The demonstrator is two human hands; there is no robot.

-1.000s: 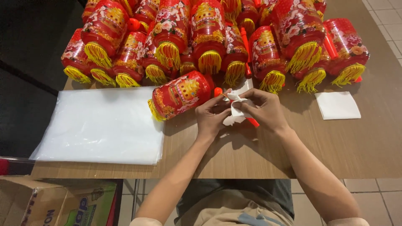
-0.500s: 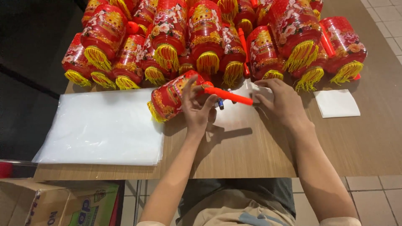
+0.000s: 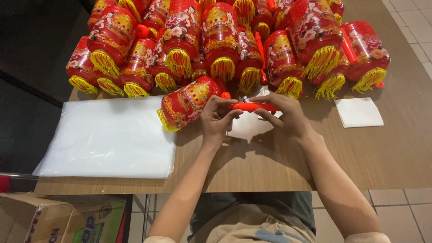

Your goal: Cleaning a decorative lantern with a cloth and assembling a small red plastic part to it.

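Note:
A red toy lantern with a yellow fringe lies on its side on the wooden table. My left hand pinches the near end of an orange plastic stick right beside the lantern's top. My right hand grips the same stick from above, farther right. Under both hands lies a white paper sheet.
A large pile of red lanterns with yellow tassels fills the back of the table. A stack of clear plastic bags lies at the left. A small white paper rests at the right. Cardboard boxes stand on the floor at lower left.
Both hands held a white paper with the stick a second ago; the paper now lies on the table and both hands hold the stick level beside the lantern.

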